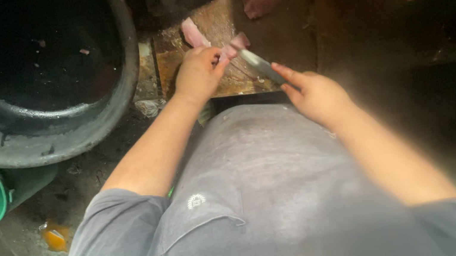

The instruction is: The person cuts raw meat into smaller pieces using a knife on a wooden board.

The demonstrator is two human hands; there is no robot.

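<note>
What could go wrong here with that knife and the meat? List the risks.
1. The left hand pins the meat strip right beside the knife blade, so a slip could cut the fingers.
2. The right hand has a forefinger along the blade; the grip looks loose.
3. The wooden board looks wet, so meat may slide.

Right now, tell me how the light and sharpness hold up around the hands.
Head view: dim overall, dark at the right edge; the left hand on the pink meat and the right hand gripping the knife are softly blurred; the wooden board is shadowed; a hazy glare washes the grey shirt.
</note>
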